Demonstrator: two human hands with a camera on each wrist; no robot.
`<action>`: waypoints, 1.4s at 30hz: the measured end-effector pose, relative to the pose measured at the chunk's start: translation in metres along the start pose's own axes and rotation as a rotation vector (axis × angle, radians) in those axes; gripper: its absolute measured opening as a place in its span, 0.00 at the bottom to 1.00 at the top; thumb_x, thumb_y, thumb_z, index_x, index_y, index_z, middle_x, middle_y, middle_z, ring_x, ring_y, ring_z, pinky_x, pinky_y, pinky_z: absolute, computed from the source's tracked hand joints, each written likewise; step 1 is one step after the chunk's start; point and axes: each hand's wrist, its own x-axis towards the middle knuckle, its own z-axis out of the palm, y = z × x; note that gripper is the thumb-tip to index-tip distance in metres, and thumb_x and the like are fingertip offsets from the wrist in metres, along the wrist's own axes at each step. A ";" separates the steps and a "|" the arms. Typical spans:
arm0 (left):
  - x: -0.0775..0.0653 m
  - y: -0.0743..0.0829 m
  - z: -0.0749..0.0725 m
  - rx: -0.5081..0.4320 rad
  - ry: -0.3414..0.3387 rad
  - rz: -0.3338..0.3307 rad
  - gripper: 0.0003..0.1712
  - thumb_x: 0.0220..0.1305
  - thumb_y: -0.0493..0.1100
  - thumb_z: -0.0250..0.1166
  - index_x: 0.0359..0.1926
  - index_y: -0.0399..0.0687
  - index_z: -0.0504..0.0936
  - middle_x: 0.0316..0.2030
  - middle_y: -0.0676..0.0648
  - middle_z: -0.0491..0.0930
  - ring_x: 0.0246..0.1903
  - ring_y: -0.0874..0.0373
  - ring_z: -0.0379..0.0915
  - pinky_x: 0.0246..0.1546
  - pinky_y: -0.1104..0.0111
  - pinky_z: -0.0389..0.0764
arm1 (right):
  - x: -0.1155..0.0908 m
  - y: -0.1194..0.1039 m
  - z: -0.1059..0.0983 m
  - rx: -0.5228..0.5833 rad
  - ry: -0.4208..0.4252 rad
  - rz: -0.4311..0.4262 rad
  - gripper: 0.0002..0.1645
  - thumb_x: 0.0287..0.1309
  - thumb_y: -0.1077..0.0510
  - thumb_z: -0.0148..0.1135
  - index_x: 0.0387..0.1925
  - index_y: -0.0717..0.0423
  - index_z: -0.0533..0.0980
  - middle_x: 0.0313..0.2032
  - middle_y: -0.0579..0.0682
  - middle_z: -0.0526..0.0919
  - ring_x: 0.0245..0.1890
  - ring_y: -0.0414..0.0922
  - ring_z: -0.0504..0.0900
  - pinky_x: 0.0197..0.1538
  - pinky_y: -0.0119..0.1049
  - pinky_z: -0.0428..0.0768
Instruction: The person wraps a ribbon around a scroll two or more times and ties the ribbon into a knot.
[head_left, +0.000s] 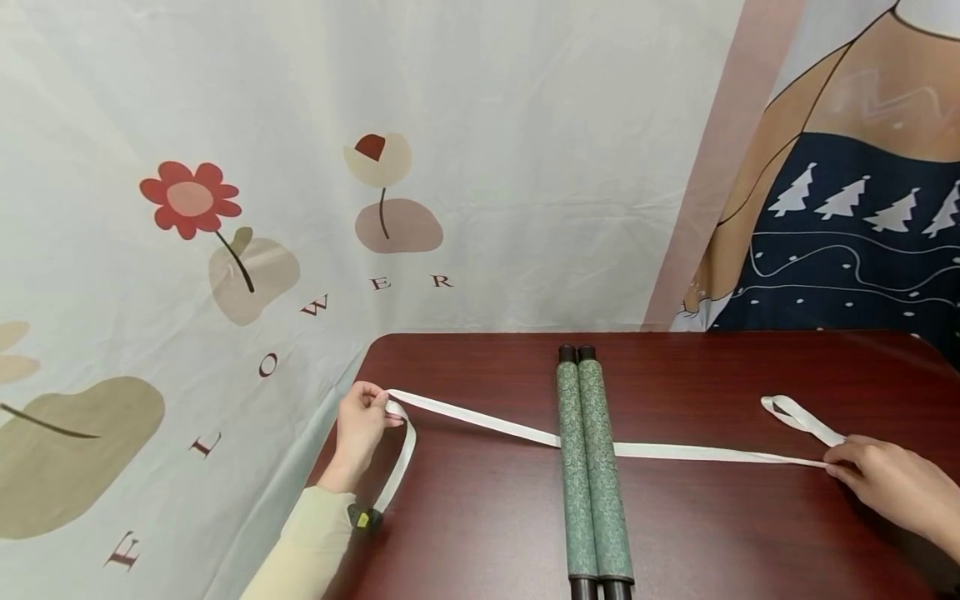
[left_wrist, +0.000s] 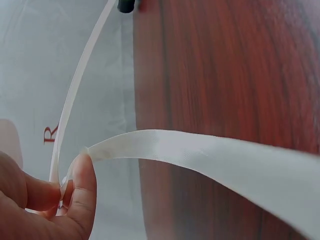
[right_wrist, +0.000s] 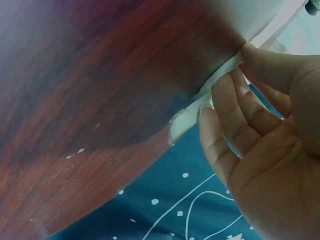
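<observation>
A white ribbon (head_left: 480, 419) stretches across the table and passes beneath a pair of green patterned rolls with dark end knobs, like a rolled-up scroll (head_left: 588, 467). At the table's left edge, my left hand (head_left: 362, 429) pinches the ribbon between thumb and fingers; a loose tail hangs down toward the wrist. In the left wrist view the ribbon (left_wrist: 165, 145) bends away from the fingertips on both sides. Over on the right, my right hand (head_left: 888, 479) pinches the other stretch of ribbon, whose end loops back on the tabletop. The right wrist view has the ribbon (right_wrist: 220, 72) along the thumb and fingers.
The dark red wooden table (head_left: 465, 517) has rounded far corners. Behind it hangs a pale printed cloth (head_left: 540, 167) with flowers and letters, and a figure in a dark tree-patterned dress (head_left: 840, 242) at right. A dark band (head_left: 365, 518) sits on my left wrist.
</observation>
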 end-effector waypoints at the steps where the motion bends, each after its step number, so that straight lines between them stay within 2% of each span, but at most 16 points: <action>1: 0.001 0.000 -0.002 0.006 0.004 -0.007 0.05 0.66 0.28 0.52 0.36 0.26 0.66 0.29 0.29 0.71 0.20 0.44 0.78 0.21 0.65 0.83 | 0.000 0.001 0.000 0.001 0.011 -0.004 0.10 0.33 0.63 0.73 0.21 0.52 0.79 0.22 0.46 0.78 0.19 0.40 0.70 0.20 0.44 0.72; 7: 0.003 -0.003 -0.013 0.026 0.032 -0.051 0.05 0.67 0.30 0.51 0.36 0.27 0.65 0.28 0.31 0.71 0.20 0.45 0.78 0.22 0.66 0.83 | 0.000 0.005 0.000 0.004 -0.001 0.035 0.09 0.34 0.64 0.72 0.21 0.55 0.79 0.21 0.48 0.77 0.18 0.42 0.71 0.19 0.46 0.72; 12: 0.003 -0.005 -0.022 0.038 0.063 -0.049 0.06 0.67 0.30 0.51 0.37 0.25 0.65 0.28 0.32 0.70 0.20 0.45 0.78 0.21 0.67 0.82 | 0.001 0.007 -0.003 -0.009 -0.066 0.089 0.07 0.37 0.65 0.71 0.22 0.56 0.79 0.21 0.49 0.77 0.19 0.45 0.73 0.22 0.48 0.74; 16: 0.004 -0.008 -0.029 0.068 0.088 -0.049 0.06 0.67 0.30 0.51 0.37 0.26 0.65 0.27 0.34 0.70 0.18 0.49 0.77 0.19 0.70 0.81 | 0.002 0.008 -0.004 -0.012 -0.107 0.117 0.06 0.39 0.65 0.71 0.22 0.57 0.79 0.21 0.49 0.77 0.20 0.46 0.74 0.23 0.49 0.75; 23: 0.005 -0.011 -0.031 0.134 0.099 -0.053 0.05 0.65 0.30 0.54 0.36 0.28 0.69 0.25 0.36 0.71 0.17 0.54 0.76 0.17 0.72 0.80 | 0.002 0.013 -0.006 -0.021 -0.169 0.188 0.06 0.40 0.64 0.70 0.21 0.57 0.78 0.20 0.50 0.76 0.18 0.46 0.73 0.22 0.50 0.72; 28: 0.006 -0.014 -0.032 0.160 0.109 -0.066 0.06 0.64 0.31 0.56 0.36 0.27 0.72 0.26 0.36 0.72 0.15 0.58 0.74 0.16 0.73 0.79 | -0.003 0.017 -0.007 -0.028 -0.110 0.201 0.07 0.38 0.65 0.70 0.19 0.56 0.77 0.20 0.55 0.78 0.20 0.52 0.76 0.22 0.54 0.71; 34: 0.007 -0.015 -0.033 0.184 0.144 -0.059 0.06 0.64 0.31 0.56 0.35 0.27 0.72 0.25 0.38 0.72 0.15 0.57 0.75 0.17 0.70 0.80 | -0.006 0.020 -0.005 -0.033 -0.058 0.200 0.08 0.37 0.65 0.70 0.19 0.56 0.76 0.20 0.56 0.78 0.21 0.54 0.76 0.22 0.56 0.70; 39: 0.007 -0.016 -0.032 0.181 0.182 -0.048 0.06 0.64 0.31 0.57 0.34 0.28 0.73 0.25 0.37 0.72 0.15 0.55 0.76 0.17 0.68 0.81 | -0.005 0.019 -0.004 -0.041 -0.082 0.220 0.08 0.37 0.65 0.70 0.19 0.57 0.77 0.20 0.56 0.77 0.21 0.54 0.76 0.23 0.56 0.70; 42: 0.005 -0.018 -0.030 0.194 0.146 -0.052 0.07 0.63 0.33 0.59 0.35 0.28 0.74 0.27 0.32 0.75 0.18 0.50 0.77 0.19 0.65 0.82 | -0.004 0.017 -0.007 -0.047 -0.113 0.237 0.07 0.38 0.65 0.70 0.20 0.58 0.77 0.21 0.57 0.78 0.22 0.55 0.76 0.24 0.56 0.71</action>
